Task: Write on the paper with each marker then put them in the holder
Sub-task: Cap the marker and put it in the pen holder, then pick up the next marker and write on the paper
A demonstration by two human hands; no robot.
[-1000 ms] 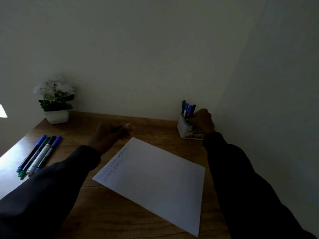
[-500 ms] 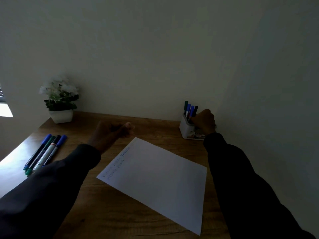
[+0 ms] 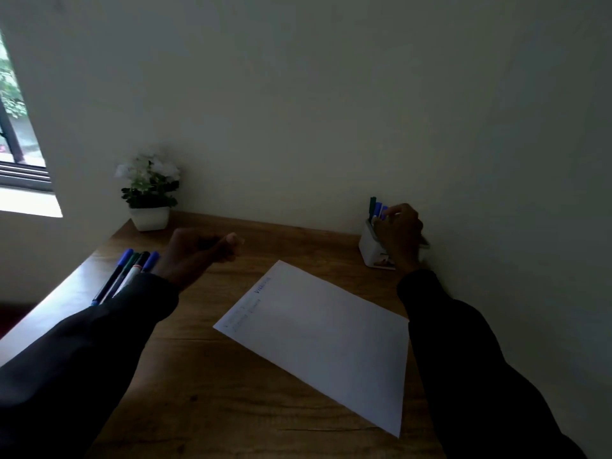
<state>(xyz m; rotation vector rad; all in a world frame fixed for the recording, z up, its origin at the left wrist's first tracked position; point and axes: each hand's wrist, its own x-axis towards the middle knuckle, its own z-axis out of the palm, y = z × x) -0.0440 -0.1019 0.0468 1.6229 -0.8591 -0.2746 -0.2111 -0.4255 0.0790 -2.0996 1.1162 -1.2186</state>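
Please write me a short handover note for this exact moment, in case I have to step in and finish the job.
Right hand: at the white holder in the far right corner of the desk, fingers among the markers standing in it; whether it grips one cannot be told.
Left hand: loosely curled above the desk, holding nothing visible.
Paper: lies flat in the middle, two short lines of writing near its far left corner.
Done: several markers used and in the holder.
Left: four markers lie side by side on the left; write with each, then put them in the holder.

Dim room, plain pale walls (image 3: 298,94), wooden desk (image 3: 205,376), bright window (image 3: 16,144) at left
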